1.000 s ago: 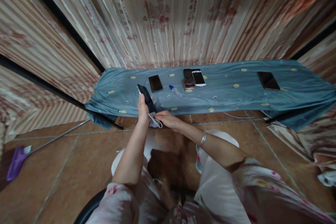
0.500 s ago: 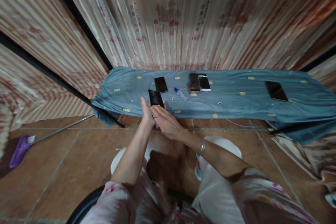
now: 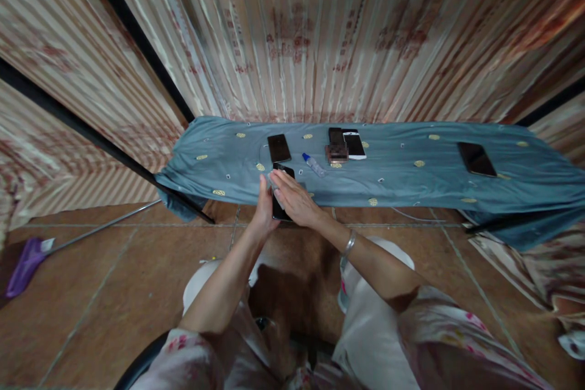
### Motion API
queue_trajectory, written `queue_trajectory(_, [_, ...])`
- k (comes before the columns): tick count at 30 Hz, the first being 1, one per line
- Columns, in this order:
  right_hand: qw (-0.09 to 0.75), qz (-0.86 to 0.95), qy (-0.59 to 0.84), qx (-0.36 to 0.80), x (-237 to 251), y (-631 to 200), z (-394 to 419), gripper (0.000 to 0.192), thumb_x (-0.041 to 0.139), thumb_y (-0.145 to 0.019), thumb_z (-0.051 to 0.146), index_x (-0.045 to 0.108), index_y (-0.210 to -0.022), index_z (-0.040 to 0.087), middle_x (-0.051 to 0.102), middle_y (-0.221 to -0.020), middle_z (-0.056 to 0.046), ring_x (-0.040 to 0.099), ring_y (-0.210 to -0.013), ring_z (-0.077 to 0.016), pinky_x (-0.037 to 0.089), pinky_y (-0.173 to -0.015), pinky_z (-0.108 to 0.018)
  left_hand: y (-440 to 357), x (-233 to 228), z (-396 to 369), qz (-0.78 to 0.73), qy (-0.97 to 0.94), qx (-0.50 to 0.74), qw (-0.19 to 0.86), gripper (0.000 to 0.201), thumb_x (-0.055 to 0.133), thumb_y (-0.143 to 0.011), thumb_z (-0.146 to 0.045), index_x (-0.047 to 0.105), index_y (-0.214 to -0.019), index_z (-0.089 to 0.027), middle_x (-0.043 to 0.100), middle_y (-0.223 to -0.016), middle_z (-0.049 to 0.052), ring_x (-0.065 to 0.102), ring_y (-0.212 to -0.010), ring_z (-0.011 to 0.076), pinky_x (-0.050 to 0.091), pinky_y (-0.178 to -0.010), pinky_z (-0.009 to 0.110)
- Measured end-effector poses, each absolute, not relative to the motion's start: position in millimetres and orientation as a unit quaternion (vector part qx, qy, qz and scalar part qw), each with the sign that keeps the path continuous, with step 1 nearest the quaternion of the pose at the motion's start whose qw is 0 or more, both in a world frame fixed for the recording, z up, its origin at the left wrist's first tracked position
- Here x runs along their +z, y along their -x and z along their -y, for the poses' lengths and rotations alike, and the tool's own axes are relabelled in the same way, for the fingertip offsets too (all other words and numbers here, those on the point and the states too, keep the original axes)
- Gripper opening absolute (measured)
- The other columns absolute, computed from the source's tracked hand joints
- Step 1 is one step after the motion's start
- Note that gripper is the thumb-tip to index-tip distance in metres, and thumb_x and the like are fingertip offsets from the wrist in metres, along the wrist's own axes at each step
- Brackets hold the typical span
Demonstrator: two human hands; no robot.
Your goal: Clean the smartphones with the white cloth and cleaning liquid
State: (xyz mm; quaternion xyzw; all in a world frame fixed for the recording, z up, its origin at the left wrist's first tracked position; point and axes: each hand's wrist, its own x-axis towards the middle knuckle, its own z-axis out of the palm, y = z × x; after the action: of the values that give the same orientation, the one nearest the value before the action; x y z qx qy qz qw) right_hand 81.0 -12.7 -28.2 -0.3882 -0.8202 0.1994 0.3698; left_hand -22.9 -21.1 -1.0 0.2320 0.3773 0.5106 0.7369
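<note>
My left hand (image 3: 264, 210) holds a black smartphone (image 3: 278, 209) from the left and below, over the front edge of the covered table. My right hand (image 3: 299, 200) lies across the phone's screen with its fingers together and nearly straight. Under those fingers a bit of pale cloth or tissue (image 3: 270, 180) shows; most of it is hidden. Just beyond the hands, a second dark phone (image 3: 279, 148) lies flat. To its right is a small clear bottle with a blue cap (image 3: 314, 164), lying on its side.
Blue patterned cloth (image 3: 402, 183) covers the long narrow table. A white-framed phone (image 3: 354, 145) lies beside a dark, partly blurred item (image 3: 336, 137). Another black phone (image 3: 476, 159) rests at the right. A purple broom or dustpan head (image 3: 26, 265) is on the tiled floor at left.
The phone has come nearer and turned more upright in my left hand. My right hand has slid up from its lower end toward its upper part.
</note>
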Motion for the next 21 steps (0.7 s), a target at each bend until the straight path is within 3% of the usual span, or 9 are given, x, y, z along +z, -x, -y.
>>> queue_trajectory(12, [0.377, 0.778, 0.464, 0.192, -40, -96, -13, 0.055, 0.024, -0.101, 0.041, 0.040, -0.147, 0.016, 0.041, -0.153, -0.012, 0.031, -0.145, -0.0223, 0.023, -0.121, -0.048, 23, -10, 21, -0.376, -0.212, 0.488, 0.759, 0.046, 0.039, -0.097, -0.045, 0.063, -0.128, -0.020, 0.074, -0.111, 0.007, 0.063, -0.117, 0.0252, 0.047, -0.104, 0.042])
queue_trajectory(21, [0.419, 0.662, 0.545, 0.299, -60, -94, -24, 0.054, 0.036, -0.097, 0.043, 0.044, -0.144, 0.017, 0.045, -0.150, -0.011, 0.039, -0.141, -0.0241, 0.024, -0.120, -0.046, 21, -5, 20, -0.381, -0.177, 0.484, 0.767, 0.046, 0.040, -0.097, -0.043, 0.066, -0.120, -0.014, 0.076, -0.104, 0.009, 0.069, -0.105, 0.0236, 0.050, -0.099, 0.038])
